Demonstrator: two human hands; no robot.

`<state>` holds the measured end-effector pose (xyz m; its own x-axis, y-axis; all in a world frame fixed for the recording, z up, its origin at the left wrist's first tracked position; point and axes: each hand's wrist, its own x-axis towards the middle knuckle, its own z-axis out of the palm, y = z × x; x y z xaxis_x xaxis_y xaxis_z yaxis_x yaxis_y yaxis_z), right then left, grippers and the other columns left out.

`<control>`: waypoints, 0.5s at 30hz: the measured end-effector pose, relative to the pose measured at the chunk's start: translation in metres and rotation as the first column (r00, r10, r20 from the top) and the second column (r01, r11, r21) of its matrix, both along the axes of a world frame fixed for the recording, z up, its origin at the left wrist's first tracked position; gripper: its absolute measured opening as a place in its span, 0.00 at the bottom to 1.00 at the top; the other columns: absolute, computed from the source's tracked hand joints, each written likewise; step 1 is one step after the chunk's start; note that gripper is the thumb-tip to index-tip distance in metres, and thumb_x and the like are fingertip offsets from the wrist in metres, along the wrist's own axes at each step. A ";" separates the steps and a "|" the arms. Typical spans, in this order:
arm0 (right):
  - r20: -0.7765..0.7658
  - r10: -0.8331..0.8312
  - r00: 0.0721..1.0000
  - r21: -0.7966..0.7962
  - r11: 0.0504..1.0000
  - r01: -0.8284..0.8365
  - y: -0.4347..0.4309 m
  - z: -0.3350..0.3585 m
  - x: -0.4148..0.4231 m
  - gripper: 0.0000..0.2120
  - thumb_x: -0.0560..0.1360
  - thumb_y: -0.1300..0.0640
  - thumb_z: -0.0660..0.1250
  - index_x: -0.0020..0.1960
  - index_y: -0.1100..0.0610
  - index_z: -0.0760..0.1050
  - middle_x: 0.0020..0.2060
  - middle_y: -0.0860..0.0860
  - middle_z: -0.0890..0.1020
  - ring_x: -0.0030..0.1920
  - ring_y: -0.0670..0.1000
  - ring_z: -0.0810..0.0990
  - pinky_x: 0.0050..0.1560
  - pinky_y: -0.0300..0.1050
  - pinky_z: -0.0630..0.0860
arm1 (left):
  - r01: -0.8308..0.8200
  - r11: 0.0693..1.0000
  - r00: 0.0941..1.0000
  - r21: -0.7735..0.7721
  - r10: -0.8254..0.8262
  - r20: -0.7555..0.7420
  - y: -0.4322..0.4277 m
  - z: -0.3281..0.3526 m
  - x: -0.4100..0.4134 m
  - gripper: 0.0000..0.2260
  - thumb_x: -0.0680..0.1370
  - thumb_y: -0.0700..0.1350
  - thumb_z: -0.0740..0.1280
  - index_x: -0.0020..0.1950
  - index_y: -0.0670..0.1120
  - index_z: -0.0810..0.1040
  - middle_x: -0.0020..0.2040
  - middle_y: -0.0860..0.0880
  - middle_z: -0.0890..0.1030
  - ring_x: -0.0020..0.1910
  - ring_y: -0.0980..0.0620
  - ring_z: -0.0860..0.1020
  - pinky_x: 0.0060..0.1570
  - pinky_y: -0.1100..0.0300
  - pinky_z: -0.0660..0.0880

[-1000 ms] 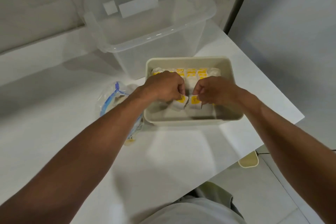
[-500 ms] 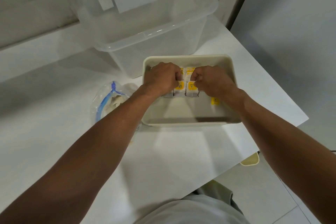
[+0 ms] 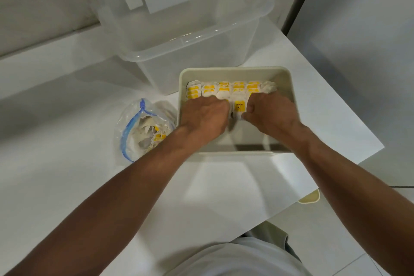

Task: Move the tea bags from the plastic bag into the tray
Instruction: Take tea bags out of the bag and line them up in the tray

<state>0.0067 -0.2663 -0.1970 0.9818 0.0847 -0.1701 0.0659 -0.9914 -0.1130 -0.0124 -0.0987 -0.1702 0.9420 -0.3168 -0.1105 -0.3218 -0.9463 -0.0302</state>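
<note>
Here, the counter [image 3: 56,119] lies open and bare on its left stretch, with free room all the way to the plastic bag [image 3: 132,123]. The bag sits just beside the tray's left wall, its blue zip edge gaping, and loose tea bags [image 3: 156,135] are still heaped inside it. The left hand [image 3: 202,116] reaches over the near rim of the tray [image 3: 235,70], knuckles up and fingers curled under; whether they grip anything I cannot tell. Behind the tray, touching or nearly touching its far wall, stands a clear storage bin [image 3: 179,36] that closes off that side. Along the tray's far wall a packed row of yellow-tagged sachets [image 3: 224,91] runs wall to wall, while the near half of the tray floor is bare. Between the two hands stands the front tea bag [image 3: 239,106], upright against that row. The right hand [image 3: 272,112] has its fingers curled, with the thumb pinching this bag's lower right corner. Right of the tray only a narrow strip of counter remains before the edge drops to the tiled floor [image 3: 336,242].
</note>
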 end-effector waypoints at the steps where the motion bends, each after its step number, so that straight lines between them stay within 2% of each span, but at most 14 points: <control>1: -0.050 0.012 0.999 -0.018 1.000 -0.013 0.002 0.001 -0.002 0.14 0.74 0.41 0.67 0.50 0.51 0.78 0.47 0.54 0.82 0.48 0.58 0.82 0.43 0.44 0.74 | 0.017 1.000 0.999 0.021 -0.016 -0.047 -0.001 -0.003 -0.005 0.12 0.79 0.50 0.65 0.61 0.50 0.79 0.58 0.47 0.81 0.59 0.43 0.78 0.53 0.51 0.72; 3: -0.101 0.026 0.995 -0.034 0.999 -0.029 0.005 0.001 -0.006 0.15 0.76 0.41 0.66 0.52 0.52 0.79 0.49 0.53 0.82 0.50 0.58 0.82 0.43 0.44 0.72 | 0.030 0.999 0.995 0.044 -0.025 -0.099 -0.002 -0.011 -0.011 0.12 0.79 0.50 0.65 0.62 0.51 0.79 0.57 0.47 0.82 0.57 0.43 0.80 0.48 0.53 0.73; 6: -0.084 0.040 0.996 -0.055 0.997 -0.045 0.008 0.002 -0.007 0.17 0.77 0.40 0.65 0.55 0.52 0.78 0.51 0.54 0.82 0.52 0.58 0.82 0.43 0.44 0.72 | 0.017 0.999 0.995 0.039 -0.013 -0.094 -0.003 -0.014 -0.014 0.18 0.80 0.51 0.64 0.70 0.53 0.73 0.64 0.47 0.78 0.64 0.42 0.76 0.58 0.46 0.73; 8: -0.083 0.043 0.996 -0.068 0.996 -0.049 0.010 0.004 -0.007 0.16 0.78 0.41 0.64 0.56 0.52 0.78 0.52 0.53 0.82 0.53 0.58 0.81 0.45 0.45 0.72 | 0.020 0.999 0.997 0.047 -0.016 -0.075 -0.003 -0.016 -0.014 0.20 0.80 0.51 0.64 0.72 0.52 0.72 0.64 0.46 0.78 0.64 0.42 0.76 0.58 0.46 0.73; 11: -0.075 0.047 0.996 -0.087 0.995 -0.054 0.012 0.007 -0.006 0.15 0.79 0.42 0.63 0.58 0.51 0.77 0.54 0.53 0.81 0.55 0.58 0.81 0.48 0.46 0.73 | 0.006 1.000 0.997 0.010 -0.005 -0.073 -0.001 -0.023 -0.009 0.17 0.79 0.53 0.65 0.67 0.52 0.76 0.57 0.48 0.82 0.56 0.43 0.80 0.48 0.54 0.73; 15: -0.070 0.048 0.996 -0.094 0.994 -0.055 0.013 0.007 -0.004 0.16 0.78 0.40 0.63 0.58 0.50 0.77 0.55 0.52 0.81 0.56 0.58 0.80 0.50 0.46 0.74 | -0.001 1.000 0.997 -0.031 -0.001 -0.074 -0.001 -0.020 -0.009 0.14 0.78 0.53 0.65 0.63 0.53 0.79 0.54 0.48 0.82 0.54 0.43 0.81 0.45 0.55 0.72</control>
